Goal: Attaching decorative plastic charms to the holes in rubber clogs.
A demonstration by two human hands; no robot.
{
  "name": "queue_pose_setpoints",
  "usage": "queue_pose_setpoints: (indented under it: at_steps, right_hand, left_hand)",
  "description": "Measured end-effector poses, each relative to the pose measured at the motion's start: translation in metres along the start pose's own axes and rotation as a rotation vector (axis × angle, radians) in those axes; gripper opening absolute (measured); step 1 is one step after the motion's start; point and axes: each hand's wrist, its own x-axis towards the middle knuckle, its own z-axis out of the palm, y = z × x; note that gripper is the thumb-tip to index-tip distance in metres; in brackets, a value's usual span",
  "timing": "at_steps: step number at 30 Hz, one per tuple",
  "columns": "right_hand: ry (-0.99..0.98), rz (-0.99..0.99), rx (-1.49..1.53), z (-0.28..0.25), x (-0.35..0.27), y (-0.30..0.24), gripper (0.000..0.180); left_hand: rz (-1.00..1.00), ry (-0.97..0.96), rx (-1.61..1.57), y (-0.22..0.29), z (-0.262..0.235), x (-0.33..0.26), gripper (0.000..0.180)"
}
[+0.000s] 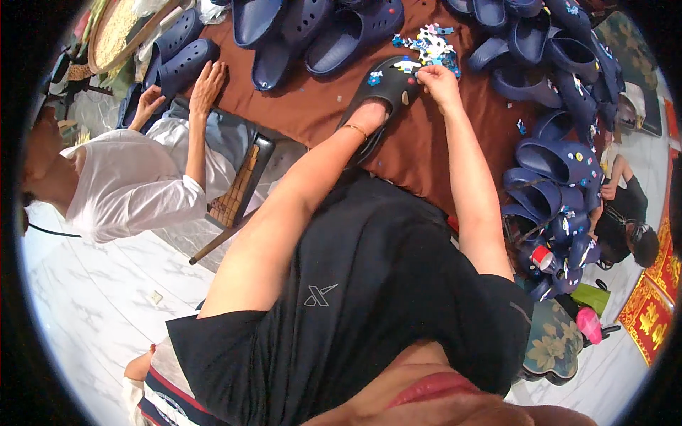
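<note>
Nearest the camera, the person's black shirt (369, 284) fills the lower middle, and both bare forearms run up toward twelve o'clock. The left hand (369, 116) is pushed inside a dark blue clog (380, 92), fingers hidden, so it seems to brace the shoe from within; whether those fingers are curled or spread I cannot tell. The right hand (439, 79), at one o'clock from the clog, has its fingertips pinched together on a small charm (425, 69) at the shoe's upper.

The step in hand looks like pressing charms into the clog's holes. The next move likely calls for a firm push with the shoe held steady, then another piece from the pile of coloured charms (432, 44) just beyond.

All of it lies on a brown cloth (419, 153), ringed by more blue clogs (547, 170). At nine o'clock a person in white (135, 181) reaches onto the cloth; pale marbled floor (92, 284) lies below.
</note>
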Motion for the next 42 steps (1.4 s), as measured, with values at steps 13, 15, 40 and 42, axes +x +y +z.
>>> queue_pose_setpoints:
  at_steps: [13,15,40,42]
  right_hand:
    - [-0.134,0.039,-0.254,-0.007,0.021,-0.012,0.009]
    - [-0.12,0.069,-0.3,-0.007,0.022,-0.012,0.012]
    - [-0.329,0.164,-0.25,-0.023,0.027,-0.017,0.028]
    - [-0.312,0.186,-0.198,-0.024,0.026,-0.015,0.027]
  left_hand:
    - [-0.004,-0.005,-0.004,-0.001,0.004,0.001,0.039]
    - [-0.007,-0.008,0.0,-0.001,0.005,0.002,0.039]
    - [-0.037,-0.019,0.026,-0.002,0.007,0.0,0.041]
    - [-0.039,-0.013,0.025,-0.003,0.007,0.0,0.041]
